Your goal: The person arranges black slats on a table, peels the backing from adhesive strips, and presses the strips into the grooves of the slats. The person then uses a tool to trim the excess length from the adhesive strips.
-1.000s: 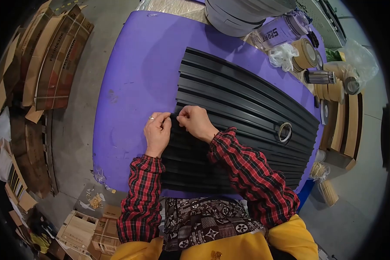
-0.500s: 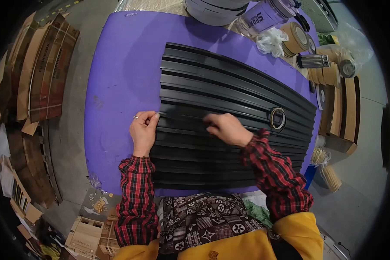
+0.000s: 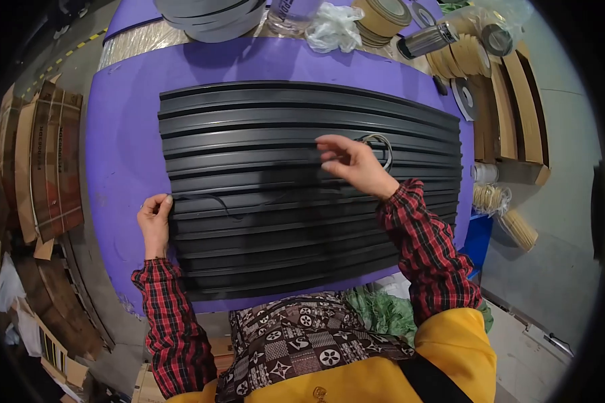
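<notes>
A stack of long black ribbed strips (image 3: 249, 124) lies side by side across the purple table cover. At their left ends my left hand (image 3: 154, 218) pinches the end of a thin dark strip (image 3: 208, 197), which runs loosely rightward over the ribs and curls down. My right hand (image 3: 357, 166) hovers over the middle right of the black strips, thumb and fingers apart, with nothing visible between them. Just behind that hand, partly hidden by it, is a pale coiled ring (image 3: 387, 149) lying on the strips.
The purple cover (image 3: 124, 134) shows around the black strips. Along the far edge stand a white bucket (image 3: 212, 20), a crumpled plastic bag (image 3: 333, 28), tape rolls (image 3: 383, 13) and a metal flask (image 3: 427, 40). Cardboard boxes (image 3: 54, 161) stand on the floor at left; more cartons (image 3: 517, 114) are at right.
The view has shifted to the right and nearer the table. My right hand has moved away from the left hand toward the coil, its fingers spreading. The dark strip now shows trailing from my left hand.
</notes>
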{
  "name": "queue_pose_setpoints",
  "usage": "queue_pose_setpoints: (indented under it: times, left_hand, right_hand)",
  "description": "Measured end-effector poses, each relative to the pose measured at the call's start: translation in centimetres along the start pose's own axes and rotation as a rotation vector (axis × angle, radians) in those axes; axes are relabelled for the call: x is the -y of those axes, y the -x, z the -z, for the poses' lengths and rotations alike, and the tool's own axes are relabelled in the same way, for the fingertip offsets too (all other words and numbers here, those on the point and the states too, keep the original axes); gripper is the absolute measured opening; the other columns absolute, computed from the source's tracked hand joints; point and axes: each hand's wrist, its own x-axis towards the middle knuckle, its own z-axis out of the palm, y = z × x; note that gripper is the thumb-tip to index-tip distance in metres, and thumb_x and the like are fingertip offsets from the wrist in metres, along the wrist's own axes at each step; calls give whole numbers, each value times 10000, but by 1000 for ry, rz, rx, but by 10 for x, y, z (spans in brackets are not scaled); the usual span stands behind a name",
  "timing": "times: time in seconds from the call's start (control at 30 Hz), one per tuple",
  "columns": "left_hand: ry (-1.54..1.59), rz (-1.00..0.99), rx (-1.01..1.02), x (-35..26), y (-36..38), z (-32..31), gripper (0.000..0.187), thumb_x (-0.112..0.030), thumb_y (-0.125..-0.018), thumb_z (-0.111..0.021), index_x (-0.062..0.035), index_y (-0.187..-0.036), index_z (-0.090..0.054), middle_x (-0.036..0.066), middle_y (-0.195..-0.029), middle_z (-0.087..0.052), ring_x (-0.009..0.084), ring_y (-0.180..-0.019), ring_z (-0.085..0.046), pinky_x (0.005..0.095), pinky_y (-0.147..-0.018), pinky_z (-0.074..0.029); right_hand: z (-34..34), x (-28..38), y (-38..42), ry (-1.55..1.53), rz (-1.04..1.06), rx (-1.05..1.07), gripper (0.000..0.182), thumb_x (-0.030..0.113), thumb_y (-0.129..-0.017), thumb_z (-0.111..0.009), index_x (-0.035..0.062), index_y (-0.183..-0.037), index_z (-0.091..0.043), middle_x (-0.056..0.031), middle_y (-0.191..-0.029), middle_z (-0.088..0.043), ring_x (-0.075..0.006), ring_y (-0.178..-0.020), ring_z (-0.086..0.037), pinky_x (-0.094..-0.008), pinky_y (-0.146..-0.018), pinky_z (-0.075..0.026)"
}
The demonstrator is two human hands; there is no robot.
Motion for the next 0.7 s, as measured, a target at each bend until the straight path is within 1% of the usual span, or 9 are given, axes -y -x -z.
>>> queue_pose_setpoints:
  times: [0.07, 0.13, 0.17, 0.2, 0.27, 0.43, 0.6, 0.63, 0.7]
  left_hand:
    - [-1, 1, 9, 1, -1, 2, 100, -84, -771, -639, -6, -827, -612, -19, -743, -571, 49, -691, -487, 183, -661, -389]
    - [2, 21, 7, 3, -3, 3, 104, -87, -770, -642, -10, -836, -616, -17, -747, -573, 51, -697, -492, 184, -664, -390]
    - [4, 19, 21, 4, -3, 3, 104, -87, -770, -642, -10, -836, -616, -17, -747, -573, 51, -697, -492, 184, -664, -390]
    - [7, 17, 18, 3, -3, 3, 106, -88, -770, -643, -13, -840, -618, -18, -748, -575, 53, -698, -495, 185, -666, -390]
    - [5, 21, 14, 2, -3, 4, 107, -88, -767, -646, -19, -845, -623, -24, -749, -576, 56, -697, -498, 189, -670, -391]
    - [-21, 4, 32, 9, -7, 8, 109, -94, -767, -645, -18, -842, -624, -26, -751, -576, 52, -693, -495, 189, -666, -389]
    - [-40, 10, 15, 4, -5, 6, 115, -103, -771, -643, -16, -843, -622, -31, -745, -574, 49, -684, -492, 187, -656, -386]
    - [-33, 24, 13, 2, -3, 5, 117, -103, -771, -643, -14, -845, -621, -31, -745, -572, 51, -683, -490, 188, -655, -385]
    - [-12, 27, 29, -1, -3, 3, 116, -104, -776, -637, -9, -840, -615, -32, -741, -566, 51, -683, -482, 185, -653, -380]
  right_hand:
    - [21, -20, 10, 86, -64, -115, 186, -6, -799, -539, 8, -985, -542, -29, -853, -565, -64, -775, -517, -207, -708, -444]
    - [26, -32, 31, 342, -51, -65, 155, 5, -782, -556, 9, -936, -544, -49, -814, -569, -118, -756, -558, -232, -675, -454]
    - [29, -41, 44, 581, 54, -40, 236, -8, -710, -581, 29, -939, -540, -77, -865, -558, -209, -832, -566, -301, -725, -450]
    - [31, -46, 52, 586, 47, -48, 236, -8, -710, -581, 29, -939, -540, -77, -865, -558, -209, -832, -566, -301, -725, -450]
    - [36, -55, 65, 894, 344, -109, 249, 1, -652, -579, 48, -894, -543, -80, -886, -529, -270, -896, -514, -360, -781, -414]
    - [48, -64, 71, 1119, 406, -108, 282, 23, -669, -555, 69, -944, -509, -81, -977, -510, -243, -975, -486, -352, -824, -390]
    - [54, -60, 77, 1266, 310, 133, 211, 120, -727, -541, 82, -932, -509, -52, -844, -493, -209, -840, -490, -309, -731, -397]
    - [53, -64, 77, 1241, 376, 109, 80, 118, -736, -507, 88, -810, -517, -40, -781, -489, -191, -802, -485, -308, -686, -401]
    - [51, -72, 76, 1257, 393, 116, 77, 127, -733, -515, 88, -800, -519, -41, -774, -489, -192, -796, -488, -304, -685, -401]
